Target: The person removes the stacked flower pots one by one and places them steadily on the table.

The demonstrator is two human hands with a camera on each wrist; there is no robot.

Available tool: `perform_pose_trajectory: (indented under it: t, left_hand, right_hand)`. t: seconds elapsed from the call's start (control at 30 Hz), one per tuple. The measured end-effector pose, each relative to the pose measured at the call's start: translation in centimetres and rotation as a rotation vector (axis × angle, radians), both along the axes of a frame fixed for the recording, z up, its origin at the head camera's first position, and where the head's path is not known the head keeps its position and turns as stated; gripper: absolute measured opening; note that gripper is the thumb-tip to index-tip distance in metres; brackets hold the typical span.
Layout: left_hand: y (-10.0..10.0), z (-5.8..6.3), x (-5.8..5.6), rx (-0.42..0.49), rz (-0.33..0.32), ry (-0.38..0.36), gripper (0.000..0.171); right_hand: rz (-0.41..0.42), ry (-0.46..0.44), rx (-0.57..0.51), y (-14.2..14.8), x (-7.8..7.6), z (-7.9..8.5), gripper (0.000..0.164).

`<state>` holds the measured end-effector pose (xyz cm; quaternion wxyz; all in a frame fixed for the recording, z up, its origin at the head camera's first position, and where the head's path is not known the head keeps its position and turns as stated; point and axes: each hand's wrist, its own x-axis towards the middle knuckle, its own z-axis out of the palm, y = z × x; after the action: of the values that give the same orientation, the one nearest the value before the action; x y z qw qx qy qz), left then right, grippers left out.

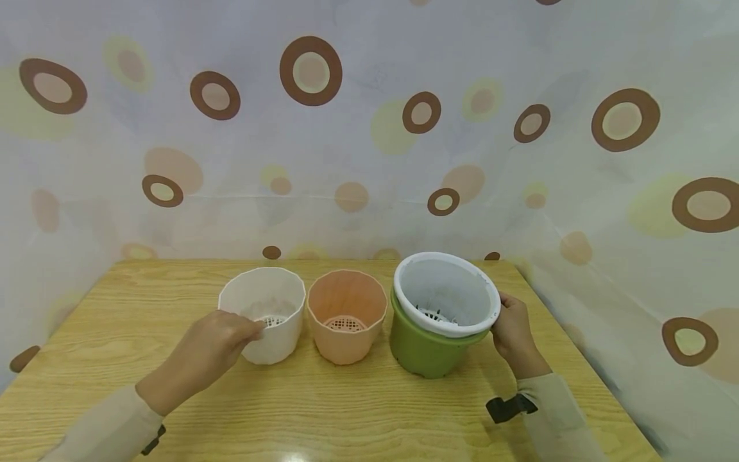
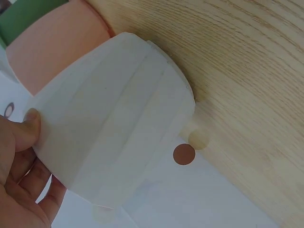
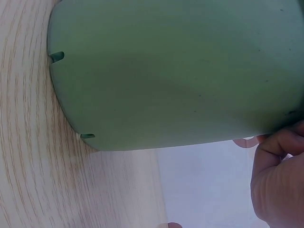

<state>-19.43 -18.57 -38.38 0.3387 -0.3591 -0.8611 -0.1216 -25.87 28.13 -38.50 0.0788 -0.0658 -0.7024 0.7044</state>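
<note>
My left hand pinches the near-left rim of a cream-white flower pot, thumb outside in the left wrist view. That pot has faceted sides and a slotted base. Beside it stands a peach flower pot of the same shape. Farther right, a round white flower pot sits tilted inside a green flower pot, its thick rim above the green one. My right hand grips the white pot's rim at the right side, its curled fingers close against the green wall in the right wrist view; their tips are hidden.
All the pots stand in a row on a wood-grain table, toward its back edge. Behind and to the right hangs a pale sheet with brown, peach and yellow circles. A dark strap crosses the right sleeve.
</note>
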Motion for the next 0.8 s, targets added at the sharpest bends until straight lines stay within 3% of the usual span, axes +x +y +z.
perform_pose_trajectory:
  t: [0.2, 0.5, 0.8]
  left_hand:
    - [0.1, 0.0, 0.2, -0.023, -0.001, -0.051, 0.021]
    - [0.2, 1.5, 0.2, -0.041, 0.051, -0.342, 0.01]
    - [0.1, 1.8, 0.3, -0.048, 0.061, -0.382, 0.011]
  right_hand:
    - [0.009, -0.005, 0.007, 0.0, 0.1, 0.0, 0.04]
    - [0.002, 0.006, -0.014, 0.1, 0.1, 0.0, 0.015]
    - [0.008, -0.003, -0.016, -0.1, 0.2, 0.1, 0.014]
